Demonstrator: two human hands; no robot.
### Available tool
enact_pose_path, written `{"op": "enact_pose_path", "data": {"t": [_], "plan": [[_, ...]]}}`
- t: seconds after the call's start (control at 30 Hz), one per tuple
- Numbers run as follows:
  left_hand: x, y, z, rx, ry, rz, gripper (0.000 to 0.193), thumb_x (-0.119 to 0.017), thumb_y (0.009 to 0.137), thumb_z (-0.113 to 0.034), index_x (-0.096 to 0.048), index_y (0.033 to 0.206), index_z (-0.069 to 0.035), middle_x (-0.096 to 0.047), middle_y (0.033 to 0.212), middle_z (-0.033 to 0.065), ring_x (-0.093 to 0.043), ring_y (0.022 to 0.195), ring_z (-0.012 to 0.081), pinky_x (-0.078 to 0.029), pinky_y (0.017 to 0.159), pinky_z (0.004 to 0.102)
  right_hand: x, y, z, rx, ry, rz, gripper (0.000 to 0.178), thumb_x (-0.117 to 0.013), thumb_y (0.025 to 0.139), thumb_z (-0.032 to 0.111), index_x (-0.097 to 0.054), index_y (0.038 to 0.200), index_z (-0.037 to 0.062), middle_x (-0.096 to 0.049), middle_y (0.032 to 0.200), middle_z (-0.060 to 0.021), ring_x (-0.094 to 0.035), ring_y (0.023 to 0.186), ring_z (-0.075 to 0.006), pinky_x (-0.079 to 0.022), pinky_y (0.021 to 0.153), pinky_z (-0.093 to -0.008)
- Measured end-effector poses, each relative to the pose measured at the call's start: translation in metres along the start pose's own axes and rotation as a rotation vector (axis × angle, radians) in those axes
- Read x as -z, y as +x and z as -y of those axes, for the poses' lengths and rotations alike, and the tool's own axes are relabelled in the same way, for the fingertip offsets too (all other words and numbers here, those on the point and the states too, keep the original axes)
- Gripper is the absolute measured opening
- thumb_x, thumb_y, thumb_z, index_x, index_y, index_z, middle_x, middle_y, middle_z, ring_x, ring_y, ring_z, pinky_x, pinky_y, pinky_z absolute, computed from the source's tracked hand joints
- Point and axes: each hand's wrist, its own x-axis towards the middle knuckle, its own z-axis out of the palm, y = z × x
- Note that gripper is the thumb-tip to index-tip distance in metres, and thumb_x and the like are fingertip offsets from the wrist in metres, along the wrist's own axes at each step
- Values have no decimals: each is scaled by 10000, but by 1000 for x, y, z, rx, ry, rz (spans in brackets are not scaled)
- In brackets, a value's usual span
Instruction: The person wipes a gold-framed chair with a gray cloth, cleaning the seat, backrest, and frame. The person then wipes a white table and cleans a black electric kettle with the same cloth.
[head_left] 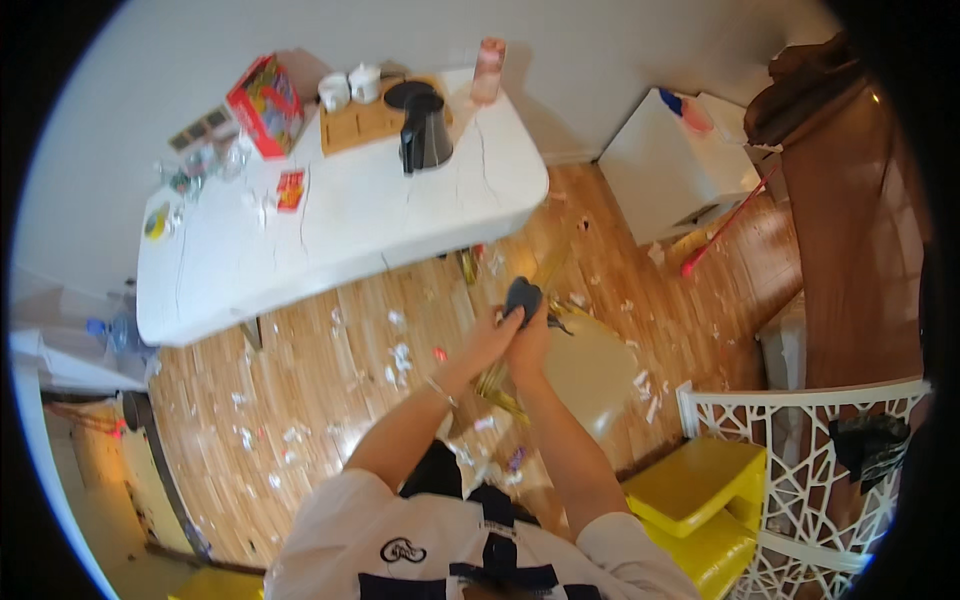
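Both my arms reach forward over the floor, and the hands meet near the middle of the view. A small dark grey bundle (521,297), soft-looking like a rolled sock or cloth, sticks up from between them; its exact kind is not clear. My left hand (495,335) closes on its near left side. Pressed against it from the right is my right hand (530,338), also closed, its fingers partly hidden. Beneath and just right of the hands stands a chair with a beige seat (590,375) and gold-coloured legs.
A white table (370,235) stands ahead, bearing a black kettle (427,135), a wooden tray (350,130) and a red box (267,105). Paper scraps litter the wood floor (330,400). Yellow shelving (695,485) and a white lattice screen (800,440) stand at right.
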Motion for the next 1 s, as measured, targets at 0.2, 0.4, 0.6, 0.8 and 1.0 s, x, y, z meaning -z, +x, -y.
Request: {"op": "enact_pose_path", "data": {"t": [0.2, 0.4, 0.6, 0.8, 1.0], "plan": [[-19, -60, 12, 112, -267, -35, 746, -631, 833, -563, -543, 1224, 67, -661, 989, 161, -629, 895, 257, -497, 800, 343, 50, -133, -36, 183, -152, 184, 768, -753, 654, 91, -425, 1340, -17, -630, 1095, -211, -626, 1021, -363, -503, 854, -395], [-23, -116, 57, 94, 121, -176, 468, -701, 794, -352, -620, 961, 78, -644, 795, 95, -604, 715, 184, -483, 617, 333, 97, -227, -48, 195, -250, 473, 907, -781, 647, 114, -319, 1402, -85, -588, 1168, -252, -593, 1068, -394, -487, 904, -414], [8, -223, 59, 64, -10, -291, 441, -686, 784, -322, -619, 925, 91, -654, 747, 139, -633, 693, 222, -491, 599, 349, 113, -276, -58, 157, -222, 764, 932, -795, 626, 125, -332, 1423, -14, -565, 1210, -246, -557, 1109, -414, -465, 945, -418], [43, -301, 97, 241, 97, -667, 391, -673, 784, -252, -601, 867, 123, -654, 745, 177, -652, 675, 219, -493, 571, 358, 104, -287, -60, 460, -149, 1083, 876, -785, 647, 93, -372, 1411, -23, -524, 1336, -205, -530, 1226, -317, -418, 1018, -359], [70, -334, 132, 262, -235, -961, 340, -653, 796, -198, -600, 869, 130, -643, 725, 144, -632, 604, 186, -491, 494, 308, 75, -263, -10, 525, -191, 1384, 687, -720, 730, 179, -482, 1373, 146, -530, 1364, -112, -568, 1157, -314, -475, 951, -376]]}}
